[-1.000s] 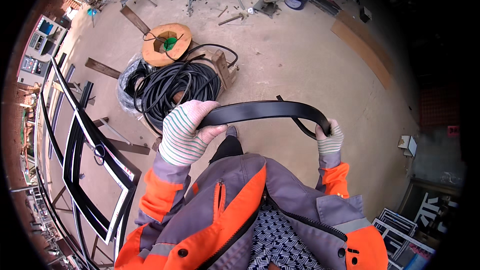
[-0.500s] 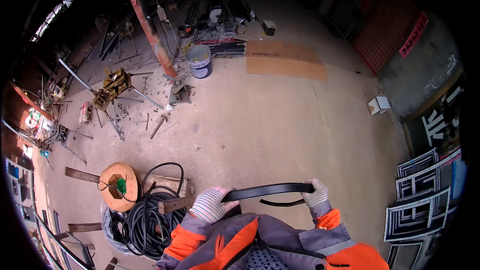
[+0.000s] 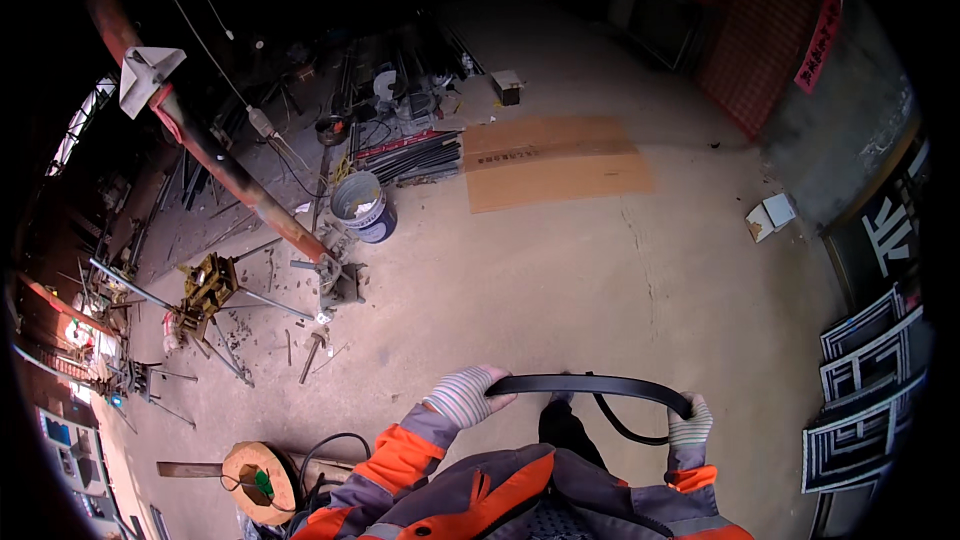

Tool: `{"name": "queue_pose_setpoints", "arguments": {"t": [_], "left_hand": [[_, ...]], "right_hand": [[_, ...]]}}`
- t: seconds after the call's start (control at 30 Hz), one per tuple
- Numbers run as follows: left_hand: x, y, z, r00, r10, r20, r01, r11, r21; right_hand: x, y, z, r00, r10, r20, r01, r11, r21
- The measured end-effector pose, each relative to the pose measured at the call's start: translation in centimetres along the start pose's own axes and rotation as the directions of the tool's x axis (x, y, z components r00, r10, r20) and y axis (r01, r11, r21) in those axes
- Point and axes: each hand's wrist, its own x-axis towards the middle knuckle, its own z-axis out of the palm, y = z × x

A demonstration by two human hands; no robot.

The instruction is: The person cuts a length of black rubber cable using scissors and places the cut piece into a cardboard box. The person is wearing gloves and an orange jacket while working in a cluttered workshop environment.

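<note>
A flat black flexible strip [image 3: 580,383] bows upward between my two hands. My left hand [image 3: 467,396], in a striped knit glove, is closed on its left end. On the right end, my right hand [image 3: 690,424], gloved alike, is closed too. A thinner black length [image 3: 618,425] curves below the strip and runs to my right hand. At lower left, near my left sleeve, is a wooden spool [image 3: 243,468] with a green centre. Black tubing [image 3: 345,439] loops beside it; most of its coil is hidden by my sleeve or out of the picture.
A brown metal stand [image 3: 208,285] with splayed legs is at left, near a slanted red post [image 3: 235,175]. Behind it stand a bucket [image 3: 363,208] and a cardboard sheet [image 3: 560,165]. Several framed panels [image 3: 858,440] lean at right, below a small white box [image 3: 770,217].
Both hands have moved to the right with the strip still between them. The view has shifted, so the spool and tubing sit lower. A dark trouser leg and shoe now show below the strip.
</note>
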Motion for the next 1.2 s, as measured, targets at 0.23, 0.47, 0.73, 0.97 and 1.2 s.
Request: {"name": "queue_pose_setpoints", "arguments": {"t": [0.23, 0.47, 0.73, 0.97, 1.2], "left_hand": [[15.8, 2.8, -5.4, 0.992, -0.059, -0.115, 0.051, 0.996, -0.069], [27.9, 2.5, -12.7, 0.924, -0.154, -0.349, 0.111, 0.984, -0.140], [50.5, -1.9, -20.1, 0.921, 0.119, -0.370, -0.169, 0.980, -0.107], [71.7, -1.8, -33.2, 0.827, 0.436, -0.355, -0.427, 0.898, 0.108], [86.5, -6.0, -38.0, 0.819, 0.068, -0.570, -0.202, 0.964, -0.175]], "right_hand": [[22.4, -8.1, 7.6, 0.872, -0.349, 0.343, 0.348, 0.935, 0.069], [38.8, -16.5, 14.4, 0.633, -0.433, 0.641, 0.469, 0.874, 0.128], [56.0, -19.9, 22.0, 0.675, -0.273, 0.685, 0.314, 0.947, 0.069], [72.8, -26.5, 23.5, 0.860, -0.162, 0.484, 0.133, 0.987, 0.095], [89.4, -26.5, 26.9, 0.960, -0.141, 0.244, 0.078, 0.965, 0.252]]}}
